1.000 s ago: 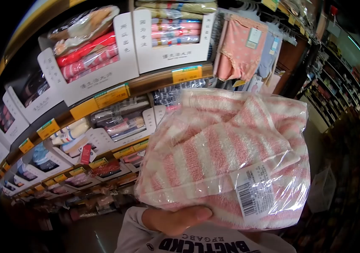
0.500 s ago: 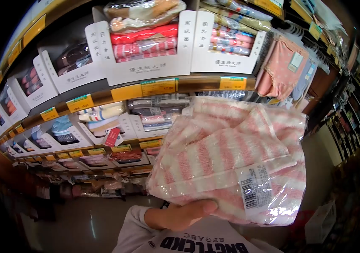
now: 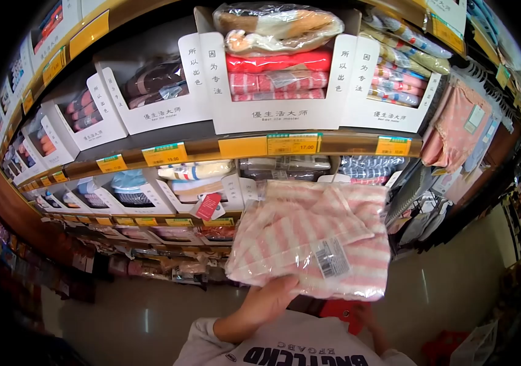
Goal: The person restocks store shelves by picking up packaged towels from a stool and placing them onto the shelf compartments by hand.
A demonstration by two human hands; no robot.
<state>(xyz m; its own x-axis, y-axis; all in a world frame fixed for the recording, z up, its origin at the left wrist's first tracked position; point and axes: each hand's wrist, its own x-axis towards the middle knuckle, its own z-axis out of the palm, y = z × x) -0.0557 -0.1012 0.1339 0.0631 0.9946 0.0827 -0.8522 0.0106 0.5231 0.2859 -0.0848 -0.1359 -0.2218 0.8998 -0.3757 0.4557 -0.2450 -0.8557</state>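
A clear plastic package of folded pink-and-white striped towelling (image 3: 315, 226) is held up in the air by the left hand (image 3: 271, 299), which is clamped on the package's bottom edge, left of its middle. The thumb is laid over the near face, while the other fingers are mostly hidden behind the plastic. From this hand the package is spread upward and to the right, with its white barcode label (image 3: 332, 257) turned toward the viewer, right of the thumb. The right hand (image 3: 370, 320) is seen small and dim below the package's lower right corner, apart from it, beside a flat red object (image 3: 338, 309); whether its fingers are closed on that object cannot be told. The package is framed below the front edge of a long brown-edged shelf (image 3: 202, 148), toward its right end, and part of the goods on the tier beneath is covered by it. White cardboard display boxes (image 3: 278, 119) of wrapped textiles are lined up along that front edge, where yellow price tags (image 3: 294, 144) are fixed. Beyond the shelf's right end, a pink dotted garment (image 3: 455, 125) is hung.
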